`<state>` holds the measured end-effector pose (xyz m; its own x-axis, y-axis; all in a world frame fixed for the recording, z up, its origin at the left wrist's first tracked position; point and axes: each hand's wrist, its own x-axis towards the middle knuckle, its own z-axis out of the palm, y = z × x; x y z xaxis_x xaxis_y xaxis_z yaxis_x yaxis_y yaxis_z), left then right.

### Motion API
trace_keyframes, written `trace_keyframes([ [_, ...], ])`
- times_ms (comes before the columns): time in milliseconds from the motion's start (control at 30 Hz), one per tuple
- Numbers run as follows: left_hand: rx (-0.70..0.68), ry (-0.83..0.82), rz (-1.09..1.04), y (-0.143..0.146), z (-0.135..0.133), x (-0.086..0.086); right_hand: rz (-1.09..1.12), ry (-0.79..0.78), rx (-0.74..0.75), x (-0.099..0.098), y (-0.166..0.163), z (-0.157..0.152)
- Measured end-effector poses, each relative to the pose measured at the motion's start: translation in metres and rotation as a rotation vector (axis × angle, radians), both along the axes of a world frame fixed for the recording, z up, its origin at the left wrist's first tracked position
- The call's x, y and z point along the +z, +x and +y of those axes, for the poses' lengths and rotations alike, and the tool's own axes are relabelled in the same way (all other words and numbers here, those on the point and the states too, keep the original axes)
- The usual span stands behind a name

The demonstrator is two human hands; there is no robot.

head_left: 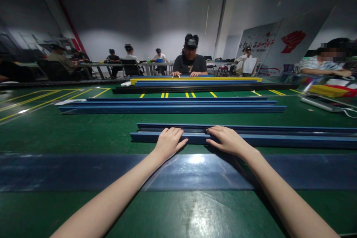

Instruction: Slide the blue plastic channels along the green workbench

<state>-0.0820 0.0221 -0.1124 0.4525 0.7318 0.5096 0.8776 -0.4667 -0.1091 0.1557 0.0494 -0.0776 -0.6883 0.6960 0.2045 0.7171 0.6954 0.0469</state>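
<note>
Two bare forearms reach out over the green surface point(55, 134) and its dark glossy band point(69, 173). The left hand point(169, 142) and right hand point(227, 140) both lie open, palms down, fingers draped over the blue rail point(292, 141), seemingly pinning it flat rather than gripping it. It lies crosswise just beyond the band, beside a second rail point(279, 129). More rails point(173, 108) lie farther off.

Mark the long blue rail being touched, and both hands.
long blue channel rail point(267, 140): head view, front face.
left hand point(168, 143): head view, back of hand.
right hand point(227, 140): head view, back of hand.
</note>
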Motion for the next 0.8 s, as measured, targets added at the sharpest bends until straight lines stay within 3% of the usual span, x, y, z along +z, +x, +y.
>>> trace_keyframes([
  [800, 0.054, -0.026, 0.043, 0.0015, -0.0008, 0.001, -0.031, 0.0, -0.014, -0.0022, -0.0005, -0.0019],
])
